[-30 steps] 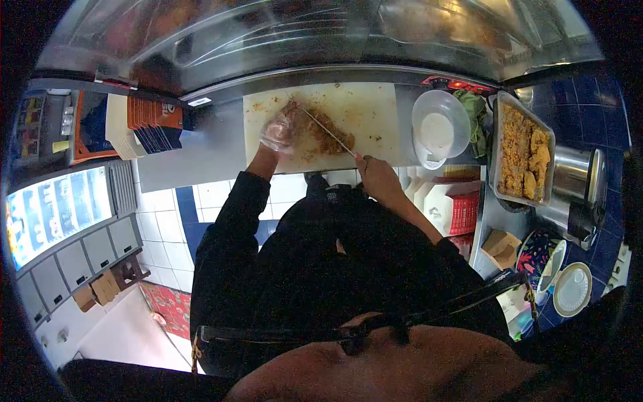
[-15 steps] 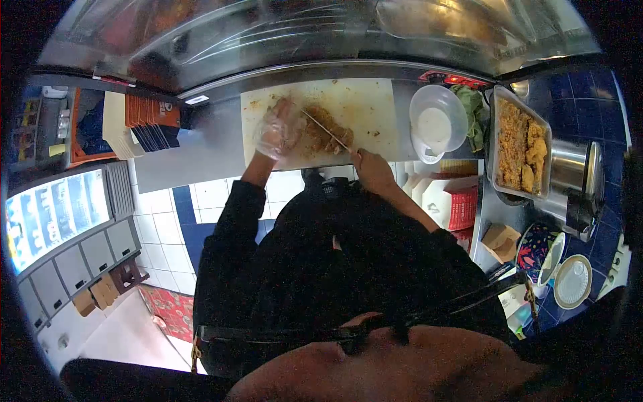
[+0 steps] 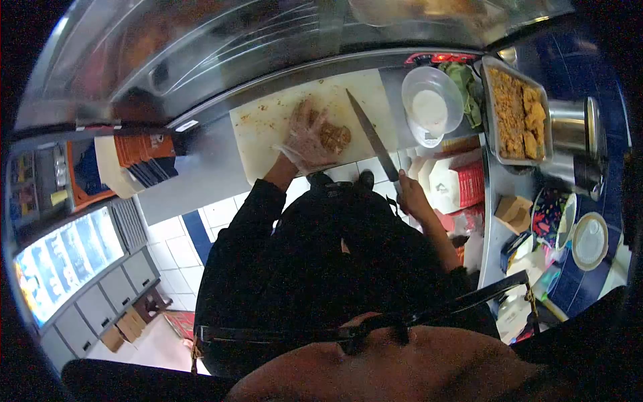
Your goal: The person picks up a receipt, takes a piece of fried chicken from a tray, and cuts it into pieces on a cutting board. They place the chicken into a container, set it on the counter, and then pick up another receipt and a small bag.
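Note:
A long knife (image 3: 372, 134) is gripped by its handle in my right hand (image 3: 413, 194), to the right of the cutting board. Its blade slants up and left, with the tip over the white cutting board (image 3: 368, 87). My left hand (image 3: 305, 139), in a clear loose plastic glove, lies on the board with its fingers stretched out. It touches the left side of a heap of cut brown fried meat (image 3: 335, 137), part of which it hides. Crumbs and small scraps are scattered over the board around it.
To the right of the board stands a clear bowl of white stuff (image 3: 429, 110) on a small scale (image 3: 429, 139). Beyond it is a tray of fried pieces (image 3: 492, 127) beside a steel container (image 3: 569, 134). Stacked orange boxes (image 3: 144, 151) stand at the left. A metal hood (image 3: 221, 60) overhangs the counter.
My right hand has drawn the knife off the meat, right and toward me, and the blade now points away. My left hand has shifted right onto the meat. The view has tilted.

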Tool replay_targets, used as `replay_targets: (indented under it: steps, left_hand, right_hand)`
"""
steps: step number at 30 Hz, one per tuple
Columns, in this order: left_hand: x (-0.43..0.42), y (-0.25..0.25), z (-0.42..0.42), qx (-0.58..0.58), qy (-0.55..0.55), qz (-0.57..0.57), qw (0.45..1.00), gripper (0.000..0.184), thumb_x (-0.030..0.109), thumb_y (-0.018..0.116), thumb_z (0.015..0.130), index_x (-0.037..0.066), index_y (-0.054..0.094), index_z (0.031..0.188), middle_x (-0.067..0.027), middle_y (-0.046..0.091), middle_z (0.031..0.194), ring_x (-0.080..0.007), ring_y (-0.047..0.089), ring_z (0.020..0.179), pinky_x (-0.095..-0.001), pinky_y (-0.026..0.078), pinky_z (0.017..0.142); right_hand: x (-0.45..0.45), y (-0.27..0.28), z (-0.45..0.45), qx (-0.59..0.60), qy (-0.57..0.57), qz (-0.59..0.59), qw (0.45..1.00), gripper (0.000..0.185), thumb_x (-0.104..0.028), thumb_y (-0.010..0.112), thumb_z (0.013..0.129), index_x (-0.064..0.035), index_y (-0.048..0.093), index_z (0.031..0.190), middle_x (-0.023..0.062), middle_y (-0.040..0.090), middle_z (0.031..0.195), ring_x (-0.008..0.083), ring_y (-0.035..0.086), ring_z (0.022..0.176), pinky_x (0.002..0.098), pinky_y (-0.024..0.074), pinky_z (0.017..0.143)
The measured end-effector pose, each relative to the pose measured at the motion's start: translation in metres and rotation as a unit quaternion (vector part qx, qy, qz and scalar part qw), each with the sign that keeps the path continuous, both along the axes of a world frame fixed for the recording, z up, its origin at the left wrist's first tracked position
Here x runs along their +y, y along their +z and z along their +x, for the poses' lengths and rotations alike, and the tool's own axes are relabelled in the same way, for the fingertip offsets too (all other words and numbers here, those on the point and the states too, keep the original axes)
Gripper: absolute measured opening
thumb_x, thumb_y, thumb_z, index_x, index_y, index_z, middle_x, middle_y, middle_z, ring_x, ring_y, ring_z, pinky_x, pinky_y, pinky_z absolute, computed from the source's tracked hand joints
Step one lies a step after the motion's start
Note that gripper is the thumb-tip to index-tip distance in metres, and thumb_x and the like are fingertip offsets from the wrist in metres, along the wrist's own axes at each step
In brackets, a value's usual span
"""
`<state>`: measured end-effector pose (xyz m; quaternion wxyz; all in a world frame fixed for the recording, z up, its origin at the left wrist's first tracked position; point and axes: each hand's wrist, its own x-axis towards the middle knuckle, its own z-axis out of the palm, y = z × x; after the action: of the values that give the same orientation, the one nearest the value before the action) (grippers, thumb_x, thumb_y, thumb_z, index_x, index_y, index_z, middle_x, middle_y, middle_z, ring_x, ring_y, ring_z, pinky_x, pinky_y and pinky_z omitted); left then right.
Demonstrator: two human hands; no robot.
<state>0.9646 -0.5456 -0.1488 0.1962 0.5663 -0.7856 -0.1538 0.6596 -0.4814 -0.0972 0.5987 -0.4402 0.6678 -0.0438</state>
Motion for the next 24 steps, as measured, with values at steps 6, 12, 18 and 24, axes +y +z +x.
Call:
replay_targets:
  steps: [6, 12, 18, 24]
  left_hand:
    - [-0.006, 0.011, -0.022, -0.066, -0.06, 0.007, 0.996, 0.083, 0.064, 0.067, 0.059, 0.032, 0.046, 0.132, -0.0237, 0.024, 0.142, -0.0459, 0.02, 0.131, -0.0589, 0.018, 0.105]
    - [-0.005, -0.014, -0.042, -0.103, -0.049, -0.043, 0.993, 0.058, 0.057, 0.066, 0.065, 0.031, 0.059, 0.117, -0.0159, 0.036, 0.136, -0.0422, 0.029, 0.126, -0.0609, 0.023, 0.1]
    - [-0.003, -0.007, -0.052, -0.038, -0.011, -0.028, 0.999, 0.054, 0.057, 0.063, 0.068, 0.026, 0.062, 0.112, -0.0182, 0.04, 0.132, -0.0426, 0.032, 0.124, -0.061, 0.024, 0.099]
    - [0.001, -0.017, -0.06, -0.079, 0.022, -0.106, 0.991, 0.052, 0.056, 0.06, 0.071, 0.023, 0.062, 0.111, -0.0185, 0.042, 0.13, -0.0445, 0.033, 0.123, -0.0614, 0.023, 0.1]
  right_hand:
    - [0.023, -0.054, 0.036, -0.072, -0.127, -0.044, 0.988, 0.065, -0.058, 0.031, 0.093, -0.0013, 0.052, 0.067, 0.0093, 0.048, 0.054, 0.0207, 0.046, 0.046, 0.0354, 0.0382, 0.047]
    - [0.023, -0.059, 0.053, 0.022, -0.043, -0.324, 0.945, 0.069, -0.057, 0.029, 0.093, 0.0048, 0.055, 0.076, 0.0139, 0.052, 0.06, 0.0261, 0.05, 0.055, 0.0408, 0.0428, 0.061]
    - [0.013, -0.032, 0.055, -0.001, -0.079, -0.098, 0.992, 0.071, -0.055, 0.026, 0.094, 0.0068, 0.06, 0.095, 0.0291, 0.061, 0.082, 0.0384, 0.06, 0.083, 0.0418, 0.0451, 0.08]
    - [0.011, -0.058, 0.052, -0.013, -0.088, -0.141, 0.986, 0.073, -0.061, 0.026, 0.092, 0.0022, 0.056, 0.07, 0.0114, 0.052, 0.054, 0.0242, 0.054, 0.054, 0.0357, 0.0438, 0.059]
